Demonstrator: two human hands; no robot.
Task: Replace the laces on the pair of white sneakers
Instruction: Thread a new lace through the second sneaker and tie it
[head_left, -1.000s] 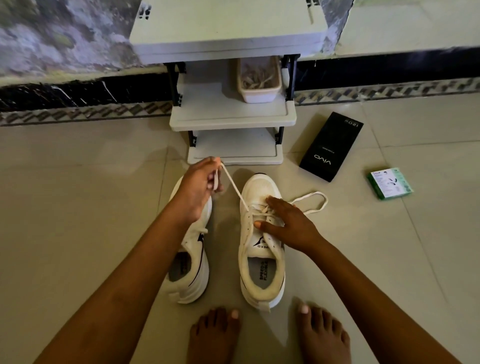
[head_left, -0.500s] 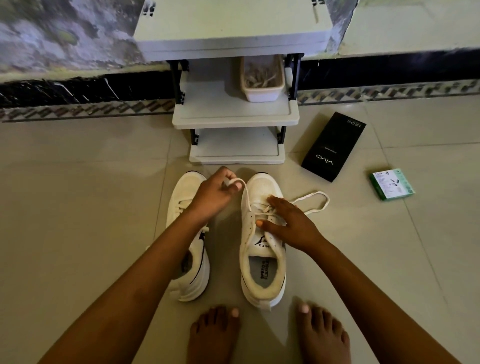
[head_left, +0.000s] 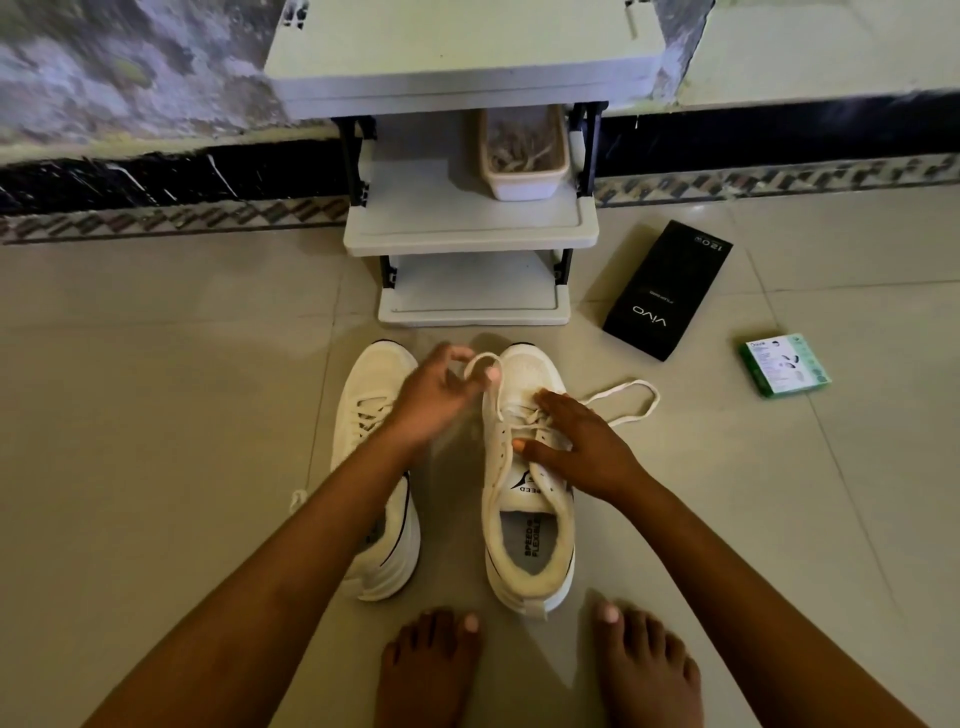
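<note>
Two white low-top sneakers stand side by side on beige floor tile (head_left: 156, 415), toes toward a small grey plastic tiered shelf (head_left: 470, 228).

Left hand (head_left: 434, 395) is above the gap between the shoes, fingers curled, pinching a loop of flat white lace (head_left: 480, 364). The frame is blurred here, so which fingers close on it is uncertain.

Right hand (head_left: 576, 441) lies flat on the right-side sneaker (head_left: 527, 493), fingers nearly straight and spread over the eyelet rows, pressing down. Another length of lace trails off to the right onto the tile in an open loop.

Left-side sneaker (head_left: 369, 415) is still laced and partly covered by the left forearm.

Right of the shelf lie a black rectangular carton (head_left: 667, 291) and a small green-and-white box (head_left: 784, 364). A shallow cream tray (head_left: 522, 182) sits on the shelf.
</note>
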